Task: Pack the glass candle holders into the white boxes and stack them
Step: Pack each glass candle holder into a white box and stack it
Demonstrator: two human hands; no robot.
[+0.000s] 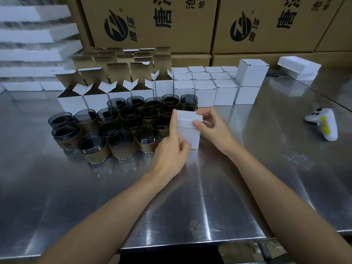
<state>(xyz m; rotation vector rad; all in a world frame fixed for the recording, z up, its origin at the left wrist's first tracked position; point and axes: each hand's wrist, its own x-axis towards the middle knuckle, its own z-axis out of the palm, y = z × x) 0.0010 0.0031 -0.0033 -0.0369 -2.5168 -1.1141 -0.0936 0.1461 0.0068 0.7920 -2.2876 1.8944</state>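
On box (189, 134), left hand (170, 151), right hand (213, 127) pinching

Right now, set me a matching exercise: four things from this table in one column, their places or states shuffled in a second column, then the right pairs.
Things
1. white box
2. glass candle holders
3. white controller
4. back row of boxes

Places or states
A. flaps up, tops open
B. lying alone at far right
C. held between the left hand and the right hand
D. standing unpacked in a cluster, left of the hands

Pairs: 1-C, 2-D, 3-B, 4-A
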